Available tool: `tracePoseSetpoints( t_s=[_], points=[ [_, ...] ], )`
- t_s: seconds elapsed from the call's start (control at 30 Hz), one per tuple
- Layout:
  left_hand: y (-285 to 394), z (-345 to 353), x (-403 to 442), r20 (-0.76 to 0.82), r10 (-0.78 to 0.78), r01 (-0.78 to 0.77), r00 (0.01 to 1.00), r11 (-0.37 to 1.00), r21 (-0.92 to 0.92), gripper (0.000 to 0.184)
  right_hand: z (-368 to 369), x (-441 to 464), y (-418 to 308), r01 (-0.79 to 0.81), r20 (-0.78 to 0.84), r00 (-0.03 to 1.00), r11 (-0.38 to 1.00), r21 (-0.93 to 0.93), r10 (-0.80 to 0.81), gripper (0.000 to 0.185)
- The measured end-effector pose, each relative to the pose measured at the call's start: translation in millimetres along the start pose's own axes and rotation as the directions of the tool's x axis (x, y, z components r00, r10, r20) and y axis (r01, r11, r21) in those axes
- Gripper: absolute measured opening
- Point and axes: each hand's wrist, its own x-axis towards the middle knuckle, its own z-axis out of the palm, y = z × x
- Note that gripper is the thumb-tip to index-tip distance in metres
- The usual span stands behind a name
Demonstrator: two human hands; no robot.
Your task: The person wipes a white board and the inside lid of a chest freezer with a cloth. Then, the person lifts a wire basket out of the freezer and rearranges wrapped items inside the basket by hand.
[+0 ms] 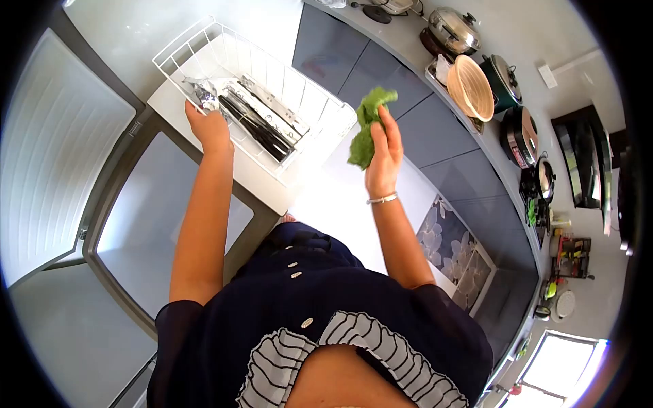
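Note:
A white wire basket [325, 95] sits on a white top at the upper left. In it lie several dark, long packets or utensils [258, 126] and a crinkled, shiny clear wrapper [204, 93]. My left hand [211, 129] is closed at the basket's near rim, beside the wrapper; its fingertips are partly hidden. Raised to the right of the basket, my right hand [385, 149] is closed around a crumpled green cloth [368, 129], which hangs clear of any surface.
An open white ribbed lid or door [61, 156] stands at the left, near a grey-framed pale panel [156, 217]. Grey cabinets [442, 129] curve along the right. Their counter carries a woven basket [471, 88], a steel pot [454, 30] and a rice cooker [520, 136].

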Motion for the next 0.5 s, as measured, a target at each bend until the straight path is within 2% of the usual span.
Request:
tracePoseSetpoints(
  t_s=[0.03, 0.07, 0.1, 0.17, 0.2, 0.23, 0.27, 0.37, 0.43, 0.5],
  points=[
    [1.1, 0.7, -1.0, 0.009, 0.008, -0.008, 1.000, 0.999, -0.042, 0.061, -1.7, 5.4, -9.1, 0.039, 0.089, 0.996, 0.991, -0.130, -0.028, 0.033],
    [2.6, 1.4, -2.2, 0.025, -0.002, 0.003, 1.000, 0.998, -0.067, 0.062, 2.7, 9.0, -12.5, 0.228, 0.205, 0.964, 0.922, -0.312, -0.169, 0.028],
    [7.4, 2.8, -5.7, 0.031, -0.002, 0.004, 1.000, 0.997, -0.074, 0.062, 11.0, 9.4, -10.3, 0.289, 0.248, 0.951, 0.820, -0.494, -0.186, 0.026],
    [15.9, 5.2, -10.8, 0.029, -0.019, 0.023, 0.999, 0.990, -0.137, 0.063, 31.3, -0.3, 3.3, 0.648, 0.483, 0.756, 0.395, -0.652, -0.442, 0.029],
    [14.4, 7.6, -8.2, 0.027, -0.017, 0.021, 0.999, 0.989, -0.146, 0.063, 40.3, -10.8, 2.6, 0.681, 0.543, 0.729, 0.364, -0.636, -0.416, 0.029],
    [8.1, 11.9, -4.5, -0.043, -0.027, 0.021, 0.999, 0.990, -0.142, 0.062, 47.4, -27.2, 0.5, 0.713, 0.601, 0.701, 0.335, -0.616, -0.384, 0.029],
    [1.9, 13.8, -4.0, -0.109, -0.040, 0.026, 0.993, 0.991, -0.132, 0.062, 54.7, -45.1, -0.6, 0.729, 0.626, 0.684, 0.381, -0.568, -0.375, 0.029],
    [-6.4, 8.9, 5.1, -0.047, 0.041, -0.045, 0.998, 0.995, -0.086, 0.060, 80.5, -92.5, -29.0, 0.694, 0.666, 0.683, 0.552, -0.463, -0.300, 0.025],
    [-1.9, 2.4, 4.4, -0.046, 0.051, -0.055, 0.998, 0.994, -0.093, 0.058, 78.0, -88.9, -21.2, 0.723, 0.696, 0.649, 0.532, -0.441, -0.306, 0.028],
    [4.3, 3.2, 2.2, 0.044, 0.029, -0.021, 0.999, 0.984, -0.175, 0.058, 64.5, -65.3, -19.4, 0.836, 0.794, 0.527, 0.350, -0.422, -0.302, 0.031]
  ],
)
